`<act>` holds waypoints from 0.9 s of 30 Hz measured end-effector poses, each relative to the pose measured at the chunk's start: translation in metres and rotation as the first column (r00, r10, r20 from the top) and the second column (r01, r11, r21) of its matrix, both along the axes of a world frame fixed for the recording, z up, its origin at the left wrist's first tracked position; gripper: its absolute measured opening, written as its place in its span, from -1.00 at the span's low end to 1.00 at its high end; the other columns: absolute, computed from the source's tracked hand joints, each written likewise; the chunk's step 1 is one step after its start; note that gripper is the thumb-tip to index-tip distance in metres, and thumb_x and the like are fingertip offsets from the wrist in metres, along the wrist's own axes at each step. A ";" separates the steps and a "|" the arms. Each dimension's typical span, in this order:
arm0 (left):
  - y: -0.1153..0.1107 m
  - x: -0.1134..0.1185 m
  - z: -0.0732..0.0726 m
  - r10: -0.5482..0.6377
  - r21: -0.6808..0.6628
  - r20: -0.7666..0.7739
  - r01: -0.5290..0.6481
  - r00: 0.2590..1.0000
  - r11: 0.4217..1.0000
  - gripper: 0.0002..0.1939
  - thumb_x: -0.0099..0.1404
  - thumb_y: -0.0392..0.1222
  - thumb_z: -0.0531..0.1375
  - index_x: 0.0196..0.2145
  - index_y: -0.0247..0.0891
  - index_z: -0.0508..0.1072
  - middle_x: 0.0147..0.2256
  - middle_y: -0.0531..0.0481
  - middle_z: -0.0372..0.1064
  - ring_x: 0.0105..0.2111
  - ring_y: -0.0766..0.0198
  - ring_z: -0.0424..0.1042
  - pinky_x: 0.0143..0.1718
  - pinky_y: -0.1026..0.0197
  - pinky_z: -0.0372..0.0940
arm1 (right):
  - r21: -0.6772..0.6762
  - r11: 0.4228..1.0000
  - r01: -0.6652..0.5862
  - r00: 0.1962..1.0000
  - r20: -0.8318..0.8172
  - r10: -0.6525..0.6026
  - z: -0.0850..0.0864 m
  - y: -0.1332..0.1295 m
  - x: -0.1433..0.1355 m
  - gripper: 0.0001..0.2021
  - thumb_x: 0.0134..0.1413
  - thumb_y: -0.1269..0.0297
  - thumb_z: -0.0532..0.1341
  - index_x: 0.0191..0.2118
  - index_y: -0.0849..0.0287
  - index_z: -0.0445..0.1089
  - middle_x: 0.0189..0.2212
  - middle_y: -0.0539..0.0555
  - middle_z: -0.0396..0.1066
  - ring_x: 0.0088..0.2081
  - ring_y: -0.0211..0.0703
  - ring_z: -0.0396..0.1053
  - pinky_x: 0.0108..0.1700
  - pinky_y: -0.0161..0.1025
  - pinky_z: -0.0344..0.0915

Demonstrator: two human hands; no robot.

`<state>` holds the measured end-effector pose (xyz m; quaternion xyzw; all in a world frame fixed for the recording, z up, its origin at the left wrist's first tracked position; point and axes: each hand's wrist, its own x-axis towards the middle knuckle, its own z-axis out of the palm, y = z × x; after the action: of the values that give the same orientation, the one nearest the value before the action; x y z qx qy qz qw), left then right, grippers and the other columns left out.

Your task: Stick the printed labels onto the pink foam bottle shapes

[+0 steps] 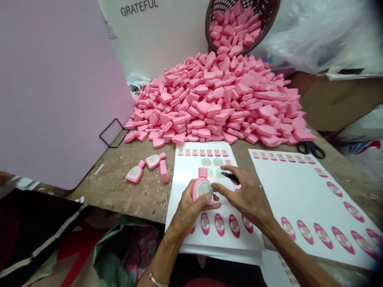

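Observation:
Upright in my left hand (193,205) is a pink bottle (202,185) with a pale green label on its front; my fingers wrap its lower part. My right hand (243,193) is just to the right, its thumb near the bottle's side. A small black tool (230,177) sits in its curled fingers. Beneath both hands lies a stack of white sticker sheets (221,247) with green and pink labels. Several small pink bottles (135,173) lie on the table to the left, some with green labels.
A large heap of pink bottles (209,103) covers the table's back, below a tipped brown basket (269,24). Another sticker sheet (287,187) and black scissors (311,150) lie right. A pale panel (60,87) stands left, with a black wire frame (113,133) at its edge.

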<state>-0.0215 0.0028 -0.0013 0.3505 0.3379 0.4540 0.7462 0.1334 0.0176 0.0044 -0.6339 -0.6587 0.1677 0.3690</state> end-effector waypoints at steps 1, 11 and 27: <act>-0.001 0.001 0.002 -0.025 -0.002 -0.004 0.025 1.000 1.000 -0.67 0.16 -0.20 0.27 -0.12 -0.29 0.35 -0.27 -0.03 0.35 -0.27 0.25 0.41 -0.22 0.16 0.41 | -0.058 0.998 -0.022 0.997 -0.081 0.018 0.000 0.001 -0.002 -0.46 -0.18 0.04 0.36 -0.02 0.10 0.35 -0.06 0.12 0.43 -0.10 -0.01 0.42 -0.09 -0.08 0.36; 0.021 -0.055 -0.026 0.357 0.287 -0.758 -0.212 0.546 0.934 -0.54 0.21 0.21 0.07 -0.27 -0.25 0.47 -0.35 -0.08 0.46 -0.33 0.08 0.44 -0.27 0.10 0.34 | -0.174 0.954 0.244 0.963 0.160 -0.217 -0.023 0.111 0.085 -0.55 0.00 -0.06 0.19 -0.07 0.13 0.37 -0.11 0.14 0.46 -0.10 -0.03 0.41 -0.09 -0.14 0.31; 0.024 0.023 -0.004 0.371 0.380 -0.561 -0.168 0.740 0.910 -0.66 0.30 0.00 0.07 -0.12 -0.30 0.39 -0.16 -0.16 0.43 -0.17 0.16 0.43 -0.17 0.15 0.33 | -0.154 0.985 0.079 0.992 -0.087 -0.093 -0.007 0.024 0.023 -0.59 -0.12 -0.10 0.24 -0.25 0.11 0.31 -0.28 0.10 0.46 -0.26 -0.06 0.42 -0.24 -0.17 0.33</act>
<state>0.0020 0.0270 -0.0052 0.5375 0.5381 0.4633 0.4548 0.1561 0.0411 -0.0027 -0.6793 -0.5981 0.2305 0.3575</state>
